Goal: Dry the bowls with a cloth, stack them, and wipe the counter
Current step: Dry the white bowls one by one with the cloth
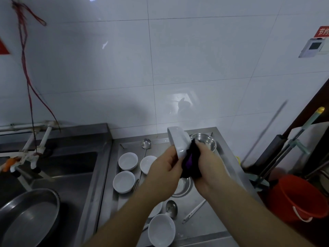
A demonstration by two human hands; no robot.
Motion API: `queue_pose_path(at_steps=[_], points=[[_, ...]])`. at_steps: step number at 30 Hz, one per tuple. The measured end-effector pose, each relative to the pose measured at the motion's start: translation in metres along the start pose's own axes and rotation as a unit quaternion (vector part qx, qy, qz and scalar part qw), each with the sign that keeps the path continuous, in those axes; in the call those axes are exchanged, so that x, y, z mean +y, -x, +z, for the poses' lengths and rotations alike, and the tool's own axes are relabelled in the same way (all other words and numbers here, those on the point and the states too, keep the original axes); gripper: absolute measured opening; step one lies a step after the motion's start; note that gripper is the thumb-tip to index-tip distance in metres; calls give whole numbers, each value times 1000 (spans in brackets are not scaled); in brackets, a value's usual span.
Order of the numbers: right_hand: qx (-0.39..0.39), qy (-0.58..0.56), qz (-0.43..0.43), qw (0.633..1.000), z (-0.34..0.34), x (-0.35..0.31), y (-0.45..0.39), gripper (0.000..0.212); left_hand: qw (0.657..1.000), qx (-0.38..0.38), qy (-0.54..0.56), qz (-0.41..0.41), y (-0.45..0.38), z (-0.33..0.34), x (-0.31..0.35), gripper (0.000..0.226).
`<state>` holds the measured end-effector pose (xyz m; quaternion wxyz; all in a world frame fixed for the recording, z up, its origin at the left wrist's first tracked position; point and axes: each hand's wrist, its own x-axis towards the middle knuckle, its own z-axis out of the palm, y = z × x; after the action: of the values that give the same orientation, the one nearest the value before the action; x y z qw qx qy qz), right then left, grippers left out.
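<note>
Steel fills the left of our view: a sink (58, 173) with a wide metal basin (30, 216) lying in it. Moving right onto the counter (114, 207), we count several white bowls still set apart and unstacked: two at the back (128, 161) (146, 164), one nearer (124, 181), and a larger white bowl (161, 229) at the front edge, with ladles (146, 143) and a steel bowl (181, 187) among them.

Above these, our left hand (164, 172) grips the lower rim of a tilted white bowl (178, 140), fingers curled round its edge. Our right hand (207, 165) is bunched round the dark purple cloth (191, 164), pressing it against the bowl's underside.

We judge the job barely begun: this bowl is mid-drying, no stack is visible, and the counter wipe is yet to come.

Farther right stand another steel bowl (204, 140) and an orange bucket (295, 198).
</note>
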<state>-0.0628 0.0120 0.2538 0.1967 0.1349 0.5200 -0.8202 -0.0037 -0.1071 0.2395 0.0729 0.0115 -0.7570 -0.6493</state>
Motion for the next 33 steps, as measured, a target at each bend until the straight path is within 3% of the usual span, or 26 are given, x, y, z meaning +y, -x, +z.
queue_pose_path(at_steps=[3,5,8,11,14,18,21,23,26,29,33], points=[[6,62,-100,993,-6,-3,-6,15,997,-38,-72,9,1,2,1,14],[-8,116,-132,984,-10,-10,-8,26,989,-56,-136,20,2,1,5,13],[-55,160,-116,979,-21,-16,-16,50,959,-94,-265,35,-3,-1,11,29],[-62,170,-84,980,-34,-13,-21,64,919,-145,-363,57,-8,0,12,18],[-56,143,-69,986,-50,-6,-25,67,895,-176,-403,66,-10,7,11,17],[-52,71,-48,995,-74,0,-32,52,899,-164,-399,74,-14,20,3,15],[-31,17,-34,999,-97,4,-41,36,919,-135,-367,54,-20,32,-12,22],[-12,-2,-24,1000,-113,7,-50,41,945,-48,-320,43,-28,40,-26,26],[-1,-18,5,1000,-138,11,-66,43,969,56,-225,-84,-44,50,-49,42],[-11,-22,36,999,-162,10,-82,37,963,23,-88,-254,-61,66,-76,33],[-8,-11,71,997,-190,7,-109,48,925,48,135,-352,-79,97,-111,23]])
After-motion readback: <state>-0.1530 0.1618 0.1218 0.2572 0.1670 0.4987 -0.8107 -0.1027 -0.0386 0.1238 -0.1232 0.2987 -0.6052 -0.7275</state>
